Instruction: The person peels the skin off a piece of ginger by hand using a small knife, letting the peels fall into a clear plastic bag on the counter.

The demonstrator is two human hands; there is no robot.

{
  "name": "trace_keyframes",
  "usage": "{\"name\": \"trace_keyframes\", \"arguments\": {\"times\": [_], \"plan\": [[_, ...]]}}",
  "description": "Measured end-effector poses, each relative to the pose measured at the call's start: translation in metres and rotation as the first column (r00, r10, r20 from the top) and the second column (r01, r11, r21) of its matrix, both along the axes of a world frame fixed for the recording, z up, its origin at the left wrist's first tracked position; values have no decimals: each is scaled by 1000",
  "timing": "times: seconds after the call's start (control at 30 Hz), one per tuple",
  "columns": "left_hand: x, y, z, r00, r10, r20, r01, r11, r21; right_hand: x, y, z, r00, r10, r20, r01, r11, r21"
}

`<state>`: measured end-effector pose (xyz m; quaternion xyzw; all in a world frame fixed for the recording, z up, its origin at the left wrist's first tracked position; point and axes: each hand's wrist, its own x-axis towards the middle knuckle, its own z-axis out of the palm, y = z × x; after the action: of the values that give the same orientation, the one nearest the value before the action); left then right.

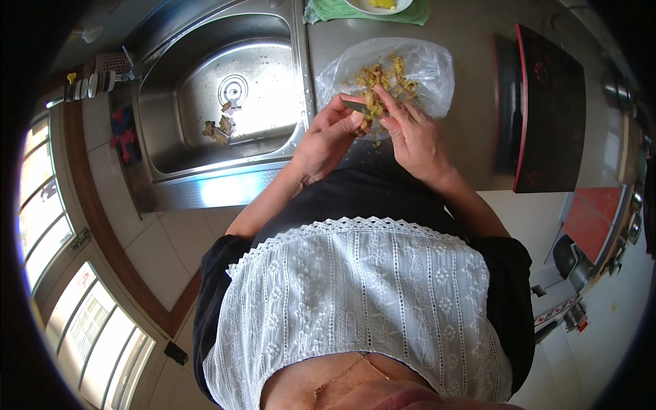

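My left hand (328,134) grips a small dark metal blade (355,106), whose handle is hidden, and a partly peeled yellow ginger piece (363,124) under the thumb. Close by on the right, my right hand (417,136) has thumb and fingers apart, its index fingertip at the ginger scraps (382,77). Those brown and yellow scraps lie on a clear plastic bag (435,66) spread on the steel counter, beneath and beyond both hands. Several unpeeled ginger pieces (219,130) rest in the sink.
The steel sink (300,77) is at the left. A white bowl (359,6) with yellow pieces stands on a green cloth (420,13) at the back. On the right is a black panel with a red edge (553,110). A barred window lies at the far left.
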<state>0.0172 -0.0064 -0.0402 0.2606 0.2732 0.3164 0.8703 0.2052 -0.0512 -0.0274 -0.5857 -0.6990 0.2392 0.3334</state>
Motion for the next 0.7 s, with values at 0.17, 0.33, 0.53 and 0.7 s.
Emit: {"name": "trace_keyframes", "arguments": {"times": [0.17,0.33,0.53,0.7], "plan": [[-3,2,1,996,-27,87,36,994,-99,-2,4,-6,999,19,35,-20,999,31],[-3,0,4,992,-22,124,45,982,-181,18,6,-25,998,-66,15,66,998,6],[-1,4,5,991,-32,128,56,979,-195,23,7,-9,993,-114,9,114,994,-4],[-1,7,0,990,-21,140,53,972,-231,16,5,-6,990,-96,-106,91,995,-49]]}}
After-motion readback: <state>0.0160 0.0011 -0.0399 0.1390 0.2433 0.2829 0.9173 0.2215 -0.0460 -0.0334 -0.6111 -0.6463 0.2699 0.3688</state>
